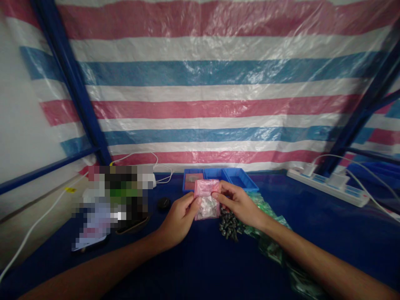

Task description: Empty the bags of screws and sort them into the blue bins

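Between my two hands is a small pink-edged clear plastic bag point(207, 202), held upright over the table. My left hand point(179, 218) pinches its left edge, thumb in front. My right hand point(239, 204) grips its upper right side between thumb and fingers. Something silvery shows through the lower part, too blurred to name. Just below my right hand lies a pile of small dark pieces point(229, 227). Green-tinted plastic bags point(271, 246) are spread beside and under my right forearm.
Behind my hands stands a blue divided tray point(243, 181) with a pink packet point(193, 180) in its left compartment. A white power strip point(328, 189) is at the back right. A round black object point(163, 203) and blurred-out items lie left.
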Action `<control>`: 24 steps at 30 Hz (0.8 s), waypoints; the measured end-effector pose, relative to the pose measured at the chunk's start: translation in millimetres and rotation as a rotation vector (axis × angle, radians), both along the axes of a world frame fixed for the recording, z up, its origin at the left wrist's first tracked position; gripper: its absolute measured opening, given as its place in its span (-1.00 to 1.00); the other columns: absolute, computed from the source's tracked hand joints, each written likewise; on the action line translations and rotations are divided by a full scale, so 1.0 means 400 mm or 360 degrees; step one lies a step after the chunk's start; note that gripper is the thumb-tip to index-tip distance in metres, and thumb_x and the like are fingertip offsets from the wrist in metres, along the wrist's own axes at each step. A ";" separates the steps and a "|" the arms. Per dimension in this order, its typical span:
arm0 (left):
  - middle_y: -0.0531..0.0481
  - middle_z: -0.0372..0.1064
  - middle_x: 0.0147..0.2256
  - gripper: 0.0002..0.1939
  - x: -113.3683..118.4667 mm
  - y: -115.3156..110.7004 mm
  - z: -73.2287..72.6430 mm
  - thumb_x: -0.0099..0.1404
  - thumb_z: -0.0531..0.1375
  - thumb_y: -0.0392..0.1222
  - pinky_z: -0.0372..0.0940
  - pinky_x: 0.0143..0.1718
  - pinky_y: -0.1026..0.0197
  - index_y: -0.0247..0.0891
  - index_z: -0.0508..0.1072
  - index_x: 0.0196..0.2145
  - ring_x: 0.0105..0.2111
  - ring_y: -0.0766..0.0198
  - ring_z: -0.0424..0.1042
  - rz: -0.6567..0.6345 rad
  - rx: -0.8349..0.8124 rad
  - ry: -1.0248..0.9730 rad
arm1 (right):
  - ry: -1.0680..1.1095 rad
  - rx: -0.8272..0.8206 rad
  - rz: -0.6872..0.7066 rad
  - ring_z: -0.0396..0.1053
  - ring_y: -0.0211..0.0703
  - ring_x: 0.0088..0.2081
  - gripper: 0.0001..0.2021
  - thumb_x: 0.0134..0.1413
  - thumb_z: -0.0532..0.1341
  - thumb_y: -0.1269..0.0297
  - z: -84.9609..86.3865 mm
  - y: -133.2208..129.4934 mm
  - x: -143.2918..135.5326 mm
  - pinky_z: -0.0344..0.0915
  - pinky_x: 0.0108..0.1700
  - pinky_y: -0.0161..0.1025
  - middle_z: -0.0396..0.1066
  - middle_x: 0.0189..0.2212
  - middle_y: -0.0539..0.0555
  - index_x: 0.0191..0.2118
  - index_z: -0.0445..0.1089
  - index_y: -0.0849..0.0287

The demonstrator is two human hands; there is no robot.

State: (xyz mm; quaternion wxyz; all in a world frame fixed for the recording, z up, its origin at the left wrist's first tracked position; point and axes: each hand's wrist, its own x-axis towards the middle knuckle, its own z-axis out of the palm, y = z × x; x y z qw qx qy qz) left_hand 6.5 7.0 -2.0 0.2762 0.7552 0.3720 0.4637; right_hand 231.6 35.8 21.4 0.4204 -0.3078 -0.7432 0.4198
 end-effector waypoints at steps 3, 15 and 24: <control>0.04 0.29 -0.39 -0.58 -0.010 -0.013 0.009 0.59 0.03 -0.02 0.18 -0.29 0.25 -0.24 0.32 -0.42 -0.36 0.27 0.29 0.0050 0.0107 0.0054 | 0.0012 -0.0068 0.0035 0.21 -0.28 -0.50 -0.64 0.33 0.28 -0.12 -0.003 -0.001 -0.001 0.17 -0.47 -0.30 0.28 -0.47 -0.10 -0.23 0.35 0.11; 0.11 0.22 -0.44 -0.62 -0.015 -0.003 -0.008 0.56 0.09 0.00 0.13 -0.36 0.27 -0.25 0.37 -0.38 -0.41 0.31 0.25 0.0069 -0.0048 -0.0096 | -0.0055 -0.0134 0.0102 0.24 -0.29 -0.50 -0.65 0.35 0.28 -0.08 -0.010 -0.001 0.002 0.18 -0.46 -0.32 0.34 -0.44 -0.08 -0.11 0.43 0.14; 0.13 0.19 -0.48 -0.58 -0.013 0.000 -0.018 0.54 0.10 0.08 0.12 -0.41 0.29 -0.25 0.35 -0.40 -0.45 0.32 0.24 0.0056 -0.0173 -0.0201 | -0.0070 -0.0091 0.0071 0.22 -0.29 -0.51 -0.62 0.37 0.24 -0.11 -0.011 -0.001 0.003 0.15 -0.46 -0.30 0.28 -0.49 -0.09 -0.21 0.39 0.15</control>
